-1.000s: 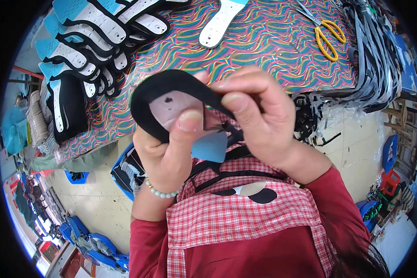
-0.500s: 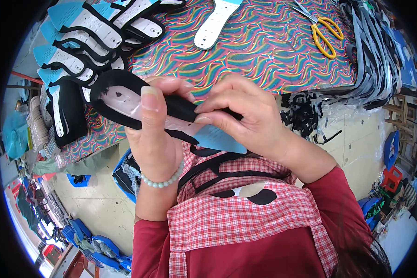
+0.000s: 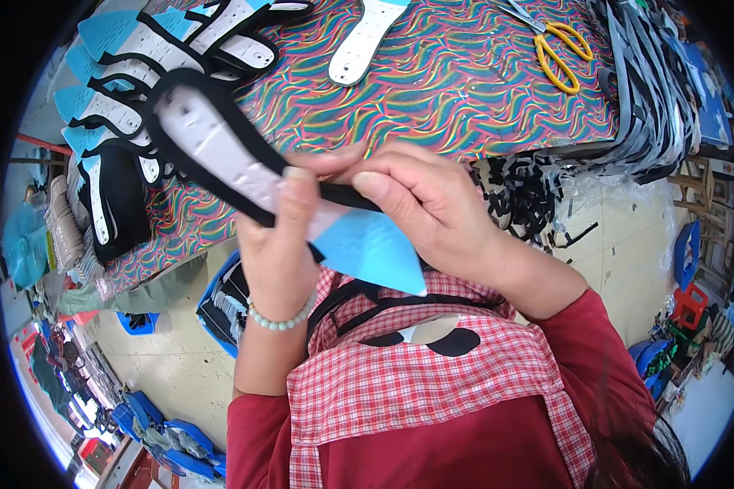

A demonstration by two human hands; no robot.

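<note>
Left hand [image 3: 273, 253] grips the blue-and-white insole [image 3: 253, 181]; right hand [image 3: 440, 208], nearly closed, pinches its black edging [image 3: 339, 195].

Bright, even light. Insole [image 3: 238, 161] motion-blurred beyond left hand [image 3: 279, 240]. White glare well left of hand. Fisheye-bent rim, black corners.

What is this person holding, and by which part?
A white-and-blue insole. The left hand grips it around its middle; the right hand pinches the black edging beside the blue end.
</note>
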